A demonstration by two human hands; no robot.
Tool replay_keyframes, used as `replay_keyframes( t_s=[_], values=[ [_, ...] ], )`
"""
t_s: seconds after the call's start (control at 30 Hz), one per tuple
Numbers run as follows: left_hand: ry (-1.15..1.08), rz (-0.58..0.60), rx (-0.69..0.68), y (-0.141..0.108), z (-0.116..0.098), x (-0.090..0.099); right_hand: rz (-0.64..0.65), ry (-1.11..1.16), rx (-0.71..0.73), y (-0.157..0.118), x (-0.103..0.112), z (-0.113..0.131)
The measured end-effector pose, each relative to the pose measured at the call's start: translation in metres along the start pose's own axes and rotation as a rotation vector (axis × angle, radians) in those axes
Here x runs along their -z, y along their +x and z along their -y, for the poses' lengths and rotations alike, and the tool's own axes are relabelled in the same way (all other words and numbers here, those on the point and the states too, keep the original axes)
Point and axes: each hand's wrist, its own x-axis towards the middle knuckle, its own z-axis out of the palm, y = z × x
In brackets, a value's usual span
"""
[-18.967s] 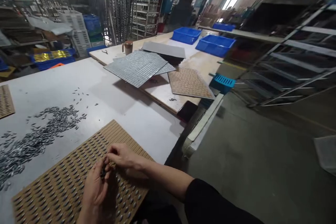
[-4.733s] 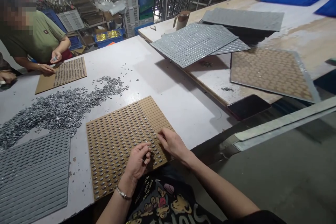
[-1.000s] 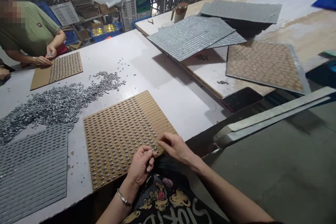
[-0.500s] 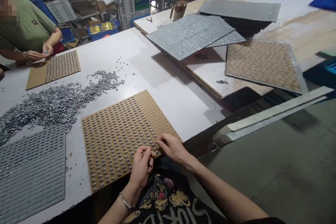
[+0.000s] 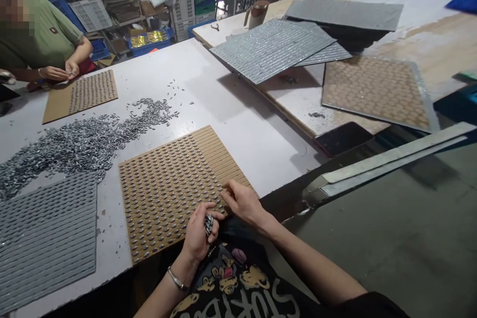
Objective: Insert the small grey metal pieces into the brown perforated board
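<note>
A brown grooved board [image 5: 219, 146] lies in front of me, its left and middle set with rows of small silver-grey oval pieces and its right strip bare. My left hand [image 5: 196, 233] is cupped at the board's near edge, its fingers curled around a small heap of the oval metallic pieces [image 5: 208, 224]. To its right, my right hand [image 5: 244, 203] is at the board, thumb and forefinger pinched together beside the end of the filled rows. Whatever lies between those fingertips is too small to make out.
Loose oval pieces [image 5: 82, 144] are heaped behind and left of the board. A grey ribbed panel [image 5: 48, 253] lies at lower left. Across the table a person [image 5: 48, 44] works on another board [image 5: 55, 104]. Right: silver sheets [image 5: 272, 49], a patterned panel [image 5: 372, 89], a phone [image 5: 345, 138].
My left hand has turned and opened somewhat, so the oval pieces in it now show. My right hand has shifted slightly up along the board, still pinched.
</note>
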Motion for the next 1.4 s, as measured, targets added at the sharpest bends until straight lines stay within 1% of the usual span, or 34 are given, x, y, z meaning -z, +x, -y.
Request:
replay_keyframes(
  t_s=[0.03,0.1,0.17,0.2,0.27,0.3,0.37,0.43,0.57,0.63,0.7,0.77,0.83,1.0,1.07,1.13,1.17,1.3,1.33,1.4],
  values=[
    [0.012,0.011,-0.003,-0.001,0.0,-0.001,0.018,0.039,0.085,-0.007,0.002,0.004],
    [0.06,0.028,-0.003,-0.003,0.001,-0.003,0.093,0.074,0.269,-0.021,0.006,0.011],
    [0.119,0.005,0.012,-0.006,0.001,-0.007,0.152,0.052,0.386,-0.031,0.007,0.017],
    [0.147,-0.022,0.024,-0.007,0.002,-0.009,0.163,0.032,0.41,-0.034,0.006,0.018],
    [0.191,-0.064,0.058,-0.009,0.003,-0.012,0.168,0.019,0.412,-0.038,0.003,0.019],
    [0.201,-0.065,0.082,-0.01,0.004,-0.013,0.18,0.035,0.407,-0.038,0.002,0.019],
    [0.197,-0.016,0.131,-0.01,0.006,-0.013,0.205,0.109,0.392,-0.04,-0.001,0.017],
    [0.169,0.061,0.156,-0.009,0.009,-0.011,0.181,0.21,0.339,-0.042,-0.003,0.015],
    [0.127,0.181,0.172,-0.008,0.01,-0.006,0.034,0.385,0.163,-0.048,-0.003,0.008],
    [0.11,0.231,0.209,-0.007,0.008,-0.004,0.001,0.442,0.134,-0.05,-0.002,0.005],
    [0.088,0.256,0.24,-0.006,0.006,-0.001,0.006,0.487,0.114,-0.051,0.0,0.002],
    [0.083,0.243,0.246,-0.005,0.006,0.001,0.046,0.525,0.075,-0.052,0.003,0.001],
    [0.121,0.21,0.213,-0.004,0.005,0.002,0.095,0.56,0.021,-0.053,0.003,0.002],
    [0.352,0.113,0.015,-0.005,0.006,0.002,0.209,0.755,-0.271,-0.053,-0.002,0.002],
    [0.398,0.089,-0.033,-0.005,0.007,0.001,0.251,0.797,-0.314,-0.049,-0.002,0.0],
    [0.372,0.065,-0.044,-0.004,0.008,0.0,0.257,0.756,-0.27,-0.04,-0.001,-0.004],
    [0.341,0.05,-0.038,-0.004,0.008,0.0,0.223,0.69,-0.228,-0.034,0.0,-0.006],
    [0.219,-0.021,0.015,-0.003,0.005,0.001,-0.03,0.239,-0.059,-0.012,-0.001,-0.015],
    [0.202,-0.03,0.026,-0.003,0.003,0.001,-0.054,0.148,-0.044,-0.008,-0.003,-0.017],
    [0.175,-0.039,0.038,-0.003,0.002,0.003,-0.035,0.039,-0.05,-0.003,-0.006,-0.018]
  ],
)
